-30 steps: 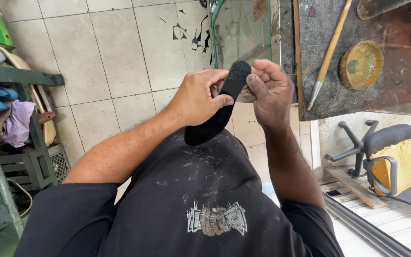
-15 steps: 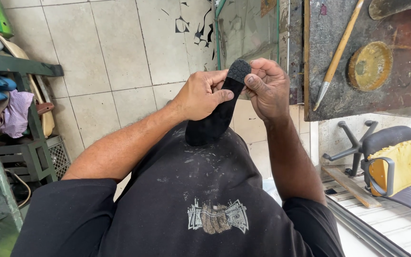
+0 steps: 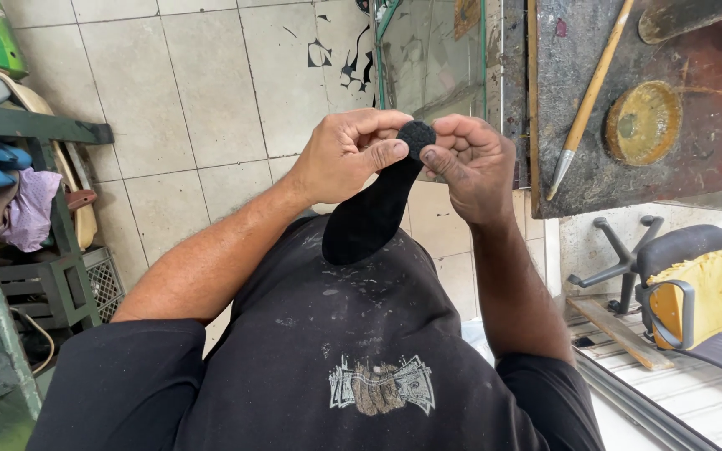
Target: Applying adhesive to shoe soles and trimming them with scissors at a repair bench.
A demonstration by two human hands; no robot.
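Holding a black shoe sole (image 3: 373, 213) up near the middle of the frame, we pinch its upper end between both hands. Our left hand (image 3: 348, 154) presses its thumb flat on the sole's face with the fingers curled behind, and our right hand (image 3: 470, 163) closes thumb and fingertips on the same rounded tip, so both grips are clamped on it. The rest of the sole hangs down and left toward the dark apron (image 3: 327, 351), its lower end just above or touching the cloth; we cannot tell which.

In the upper right of the frame sits a stained workbench (image 3: 712, 159) carrying a long brush (image 3: 591, 92) and a round tin of yellowish glue (image 3: 641, 121). A green rack (image 3: 35, 134) stands at the left edge, and a chair with a yellow cushion (image 3: 695, 292) fills the lower right.

We judge 2 risks. With only the tip held, the thin sole could fold or slip free if either pinch loosens, dropping to the tiled floor (image 3: 194, 100). Pulling the 2 hands apart too hard might tear or crease the soft edge.
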